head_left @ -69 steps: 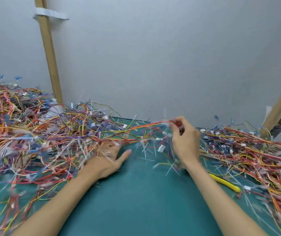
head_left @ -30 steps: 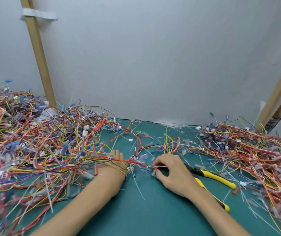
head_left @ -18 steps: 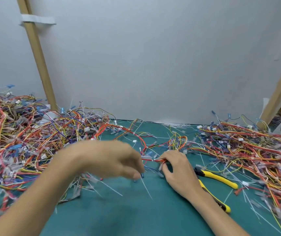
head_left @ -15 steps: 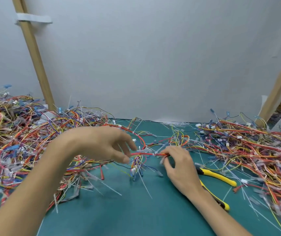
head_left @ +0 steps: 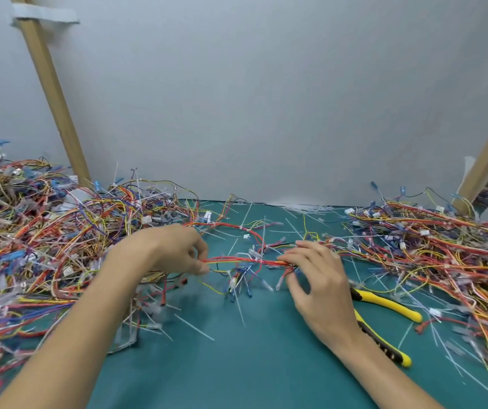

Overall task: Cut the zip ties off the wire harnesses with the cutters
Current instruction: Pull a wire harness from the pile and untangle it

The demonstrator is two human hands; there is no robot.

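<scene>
Two wire heaps on teal mat, grey wall behind

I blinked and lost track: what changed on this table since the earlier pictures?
The left hand lifted out of the tangled wire pile and moved right to pinch the red-and-yellow wire harness that the right hand holds; it now stretches between both hands. The yellow-handled cutters stayed on the green mat.

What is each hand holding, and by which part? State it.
One red-and-yellow harness, stretched between them: the left hand pinches its left side, the right hand its right side. The cutters lie unheld on the mat.
</scene>
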